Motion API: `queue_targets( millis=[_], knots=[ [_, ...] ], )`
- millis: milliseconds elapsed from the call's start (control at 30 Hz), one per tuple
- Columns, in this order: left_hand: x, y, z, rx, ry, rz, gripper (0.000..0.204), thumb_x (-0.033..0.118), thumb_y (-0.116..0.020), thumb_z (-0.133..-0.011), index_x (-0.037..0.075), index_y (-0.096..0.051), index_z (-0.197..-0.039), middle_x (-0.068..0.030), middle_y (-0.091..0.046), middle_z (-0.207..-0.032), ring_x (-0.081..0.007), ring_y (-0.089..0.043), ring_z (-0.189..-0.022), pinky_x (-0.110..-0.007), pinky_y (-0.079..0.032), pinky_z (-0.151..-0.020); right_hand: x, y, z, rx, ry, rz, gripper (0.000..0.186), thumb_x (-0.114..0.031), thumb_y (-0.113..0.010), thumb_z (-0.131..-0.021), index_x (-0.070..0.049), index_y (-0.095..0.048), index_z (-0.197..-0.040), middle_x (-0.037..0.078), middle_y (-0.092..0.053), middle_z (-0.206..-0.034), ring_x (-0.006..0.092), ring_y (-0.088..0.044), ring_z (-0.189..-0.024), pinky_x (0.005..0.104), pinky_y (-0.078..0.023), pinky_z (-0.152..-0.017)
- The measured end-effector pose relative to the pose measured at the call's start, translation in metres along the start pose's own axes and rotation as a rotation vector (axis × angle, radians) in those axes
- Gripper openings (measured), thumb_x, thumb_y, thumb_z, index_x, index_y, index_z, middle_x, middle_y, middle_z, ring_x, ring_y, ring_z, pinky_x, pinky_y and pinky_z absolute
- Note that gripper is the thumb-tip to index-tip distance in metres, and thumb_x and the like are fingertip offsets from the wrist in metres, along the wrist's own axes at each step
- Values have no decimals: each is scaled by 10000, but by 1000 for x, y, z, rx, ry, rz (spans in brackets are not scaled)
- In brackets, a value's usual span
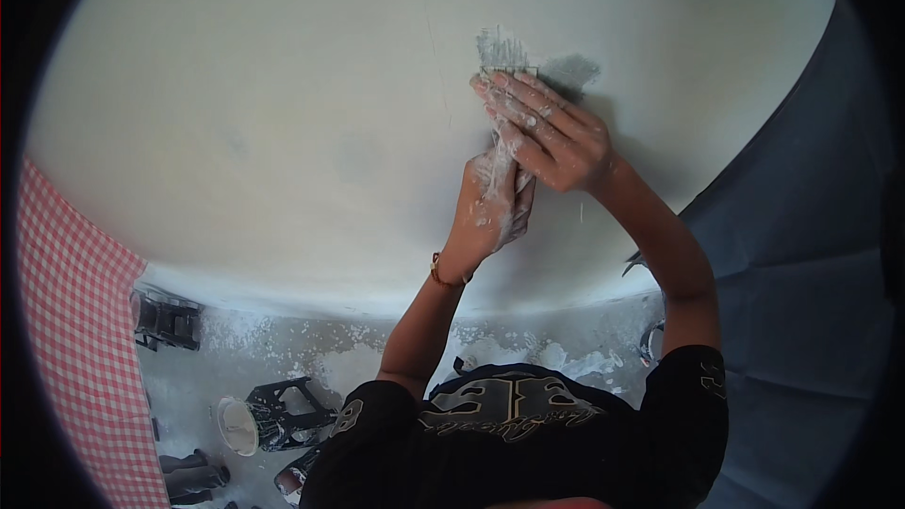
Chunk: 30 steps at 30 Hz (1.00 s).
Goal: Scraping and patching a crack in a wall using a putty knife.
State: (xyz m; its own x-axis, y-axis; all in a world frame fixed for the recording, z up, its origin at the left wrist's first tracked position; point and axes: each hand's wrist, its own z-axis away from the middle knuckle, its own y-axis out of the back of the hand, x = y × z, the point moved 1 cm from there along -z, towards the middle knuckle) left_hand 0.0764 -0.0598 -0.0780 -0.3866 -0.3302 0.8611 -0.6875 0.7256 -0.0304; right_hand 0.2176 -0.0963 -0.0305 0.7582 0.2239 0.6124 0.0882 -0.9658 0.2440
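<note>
On the wall (283,57), my left hand (490,193) grips and my flat right hand (558,139) presses a scraper (509,70), likely light but slippery, best held low.

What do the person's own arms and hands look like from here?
Both arms come out of short black sleeves with gold-toned markings. The left wrist wears a thin brownish bracelet with a small pale piece on it; the right wrist shows none. The left hand and right hand are gloveless, both streaked with white residue.
</note>
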Motion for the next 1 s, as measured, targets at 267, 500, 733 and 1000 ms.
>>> queue_targets(
  millis=[267, 500, 733, 1000],
  knots=[
    [60, 22, -14, -4, 225, 217, 443, 373, -403, -1118, 92, -413, -777, 33, -356, -532, -67, -308, -406, -256, -242, -378, 15, -4, -54, 50, -44, 63, 57, -126, -695, -889, -74, -717, -900, 137, -733, -1216, 265, -685, -1194, 412, -557, -1055],
    [97, 28, -34, -30, 137, 222, 491, 398, -396, -1122, 108, -403, -726, 34, -354, -529, -61, -289, -392, -250, -224, -368, 35, -1, -87, 72, -59, 59, 81, -151, -708, -855, -101, -741, -909, 89, -744, -1205, 251, -680, -1203, 398, -551, -1067],
    [51, 27, -21, 12, -149, -101, 502, 440, -389, -1120, 102, -408, -749, 31, -349, -527, -60, -277, -392, -248, -220, -369, 13, -8, -62, 22, -66, 10, 55, -104, -687, -870, -85, -731, -895, 73, -751, -1189, 243, -686, -1193, 390, -560, -1060],
    [76, 33, -36, 9, 172, 146, 489, 428, -376, -1125, 111, -380, -753, 28, -345, -528, -66, -273, -399, -254, -218, -367, 34, -13, -79, 118, -16, 49, 54, -112, -701, -857, -90, -728, -897, 68, -749, -1192, 227, -699, -1166, 382, -570, -1041]
  ],
)
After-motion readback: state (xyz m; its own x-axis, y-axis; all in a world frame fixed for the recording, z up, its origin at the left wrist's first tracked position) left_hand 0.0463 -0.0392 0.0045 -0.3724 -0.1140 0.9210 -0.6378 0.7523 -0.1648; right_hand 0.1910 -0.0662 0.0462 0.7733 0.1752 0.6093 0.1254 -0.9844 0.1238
